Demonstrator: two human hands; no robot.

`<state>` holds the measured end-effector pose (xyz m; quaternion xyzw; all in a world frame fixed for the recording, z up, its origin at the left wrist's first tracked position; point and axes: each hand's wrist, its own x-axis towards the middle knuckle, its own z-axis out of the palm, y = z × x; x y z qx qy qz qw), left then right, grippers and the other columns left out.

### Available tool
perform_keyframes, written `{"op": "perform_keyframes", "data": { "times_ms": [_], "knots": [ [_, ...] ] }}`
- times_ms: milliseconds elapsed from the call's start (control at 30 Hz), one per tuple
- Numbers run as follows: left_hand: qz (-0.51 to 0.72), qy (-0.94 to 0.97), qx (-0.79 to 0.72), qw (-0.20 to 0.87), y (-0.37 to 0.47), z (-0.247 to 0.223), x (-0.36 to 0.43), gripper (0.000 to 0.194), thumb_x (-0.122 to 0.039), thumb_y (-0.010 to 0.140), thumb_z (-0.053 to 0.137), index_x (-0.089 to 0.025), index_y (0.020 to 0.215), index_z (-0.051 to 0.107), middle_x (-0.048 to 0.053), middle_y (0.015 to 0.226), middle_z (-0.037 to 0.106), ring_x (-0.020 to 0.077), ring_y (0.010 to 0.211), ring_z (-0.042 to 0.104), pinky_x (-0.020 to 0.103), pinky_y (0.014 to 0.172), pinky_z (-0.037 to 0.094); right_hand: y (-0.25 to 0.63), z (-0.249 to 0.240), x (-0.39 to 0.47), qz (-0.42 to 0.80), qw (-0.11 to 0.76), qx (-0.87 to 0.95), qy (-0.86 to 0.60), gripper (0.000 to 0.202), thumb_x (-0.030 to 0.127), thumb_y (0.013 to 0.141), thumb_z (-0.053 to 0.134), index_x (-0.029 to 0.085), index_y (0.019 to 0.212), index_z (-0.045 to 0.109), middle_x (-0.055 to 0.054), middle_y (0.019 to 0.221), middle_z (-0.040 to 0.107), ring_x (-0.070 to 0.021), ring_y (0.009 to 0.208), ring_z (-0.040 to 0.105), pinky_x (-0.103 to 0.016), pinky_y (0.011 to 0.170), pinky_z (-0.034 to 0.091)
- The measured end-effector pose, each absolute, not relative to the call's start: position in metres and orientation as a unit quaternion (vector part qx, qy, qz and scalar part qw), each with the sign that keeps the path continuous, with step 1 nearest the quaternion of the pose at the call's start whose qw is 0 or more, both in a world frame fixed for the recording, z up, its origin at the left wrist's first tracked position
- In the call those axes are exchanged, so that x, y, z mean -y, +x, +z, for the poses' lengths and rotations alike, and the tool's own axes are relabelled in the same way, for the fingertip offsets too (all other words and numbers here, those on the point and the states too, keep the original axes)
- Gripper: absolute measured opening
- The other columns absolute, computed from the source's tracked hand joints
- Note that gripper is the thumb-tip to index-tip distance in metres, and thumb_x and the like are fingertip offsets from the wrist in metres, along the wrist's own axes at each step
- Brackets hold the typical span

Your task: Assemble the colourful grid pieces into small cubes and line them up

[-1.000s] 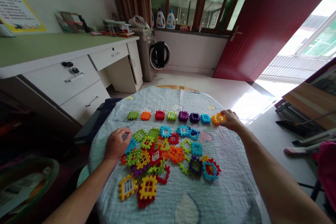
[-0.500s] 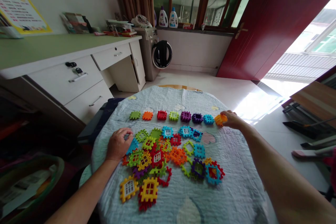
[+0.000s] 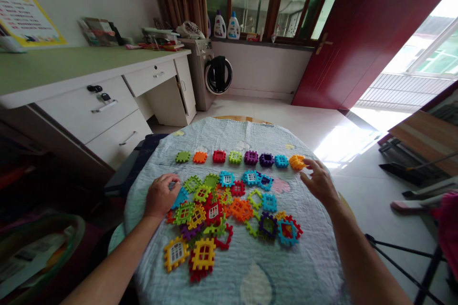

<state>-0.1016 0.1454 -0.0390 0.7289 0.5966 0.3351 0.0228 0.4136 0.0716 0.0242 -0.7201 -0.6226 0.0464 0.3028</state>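
Right hand [image 3: 317, 181] spreads beside orange blocks [image 3: 296, 162] — left hand [image 3: 160, 196] curls by blue block [image 3: 181, 197], a tub [image 3: 80, 229] of papers [image 3: 26, 259] (writing unreadable) farther left.

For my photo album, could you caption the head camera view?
Two bare hands, left and right, over colourful toy tiles on a cloth-covered table.

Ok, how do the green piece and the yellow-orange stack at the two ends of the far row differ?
The green piece looks thin and flat; the yellow-orange stack stands thicker. The right hand is close by the yellow-orange stack, while neither hand is near the green piece. Both have notched edges.
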Motion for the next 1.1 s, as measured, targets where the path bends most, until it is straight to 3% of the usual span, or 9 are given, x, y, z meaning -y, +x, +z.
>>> {"op": "perform_keyframes", "data": {
  "times_ms": [100, 233, 533, 667, 767, 833, 933, 1100],
  "knots": [
    [0.335, 0.728, -0.597, 0.019, -0.101, -0.039, -0.145, 0.016, -0.029, 0.076, 0.048, -0.021, 0.074, 0.061, 0.009, 0.090, 0.070, 0.0255, 0.093, 0.064, 0.039, 0.094, 0.048, 0.387, 0.005, -0.042, 0.130, 0.310, 0.613, -0.715, 0.029, 0.034, 0.078, 0.050, 0.022, 0.101, 0.062, -0.008, 0.101, 0.065, -0.0207, 0.084, 0.062, -0.034, 0.073, 0.051],
    [0.334, 0.734, -0.591, 0.016, -0.101, -0.039, -0.146, 0.016, -0.029, 0.076, 0.048, -0.020, 0.074, 0.061, 0.009, 0.090, 0.070, 0.0259, 0.093, 0.064, 0.039, 0.093, 0.048, 0.366, -0.020, -0.026, 0.172, 0.313, 0.574, -0.737, 0.029, 0.036, 0.078, 0.048, 0.022, 0.096, 0.064, -0.004, 0.085, 0.067, -0.0192, 0.073, 0.061, -0.034, 0.073, 0.050],
    [0.335, 0.733, -0.592, 0.009, -0.101, -0.039, -0.145, 0.017, -0.029, 0.077, 0.047, -0.020, 0.074, 0.062, 0.010, 0.091, 0.071, 0.0267, 0.093, 0.064, 0.039, 0.092, 0.048, 0.358, -0.028, -0.023, 0.142, 0.329, 0.555, -0.751, 0.027, 0.035, 0.077, 0.046, 0.022, 0.092, 0.065, -0.004, 0.082, 0.066, -0.0194, 0.070, 0.059, -0.034, 0.072, 0.049],
    [0.336, 0.729, -0.596, 0.008, -0.100, -0.039, -0.146, 0.017, -0.028, 0.076, 0.048, -0.020, 0.073, 0.062, 0.010, 0.091, 0.071, 0.0264, 0.093, 0.064, 0.038, 0.091, 0.048, 0.346, -0.017, -0.034, 0.135, 0.304, 0.576, -0.747, 0.028, 0.033, 0.077, 0.048, 0.020, 0.095, 0.065, -0.006, 0.092, 0.067, -0.0188, 0.072, 0.059, -0.035, 0.076, 0.049],
    [0.336, 0.728, -0.598, 0.009, -0.099, -0.039, -0.146, 0.016, -0.028, 0.076, 0.048, -0.020, 0.073, 0.062, 0.009, 0.090, 0.071, 0.0261, 0.091, 0.064, 0.038, 0.090, 0.048, 0.322, -0.002, -0.056, 0.124, 0.270, 0.662, -0.688, 0.032, 0.027, 0.078, 0.051, 0.020, 0.106, 0.065, -0.008, 0.109, 0.066, -0.0207, 0.089, 0.059, -0.036, 0.086, 0.047],
    [0.337, 0.728, -0.597, 0.009, -0.099, -0.039, -0.145, 0.017, -0.028, 0.076, 0.047, -0.020, 0.073, 0.062, 0.009, 0.089, 0.071, 0.0260, 0.090, 0.064, 0.038, 0.089, 0.048, 0.303, 0.006, -0.073, 0.108, 0.225, 0.720, -0.647, 0.042, 0.022, 0.076, 0.054, 0.020, 0.117, 0.063, -0.008, 0.123, 0.062, -0.0237, 0.104, 0.056, -0.039, 0.094, 0.043],
    [0.341, 0.727, -0.596, 0.010, -0.099, -0.039, -0.145, 0.017, -0.027, 0.076, 0.047, -0.020, 0.073, 0.062, 0.010, 0.090, 0.070, 0.0259, 0.090, 0.064, 0.038, 0.089, 0.048, 0.278, 0.015, -0.096, 0.098, 0.150, 0.769, -0.614, 0.057, 0.013, 0.072, 0.056, 0.021, 0.129, 0.058, -0.008, 0.136, 0.055, -0.0251, 0.111, 0.051, -0.038, 0.097, 0.040],
    [0.346, 0.723, -0.598, 0.011, -0.098, -0.039, -0.144, 0.016, -0.027, 0.076, 0.048, -0.020, 0.073, 0.062, 0.009, 0.090, 0.070, 0.0259, 0.090, 0.063, 0.038, 0.089, 0.048, 0.260, 0.016, -0.112, 0.094, 0.066, 0.789, -0.604, 0.064, 0.005, 0.068, 0.055, 0.025, 0.129, 0.059, -0.007, 0.130, 0.059, -0.0245, 0.105, 0.051, -0.034, 0.093, 0.041]
  ]
}}
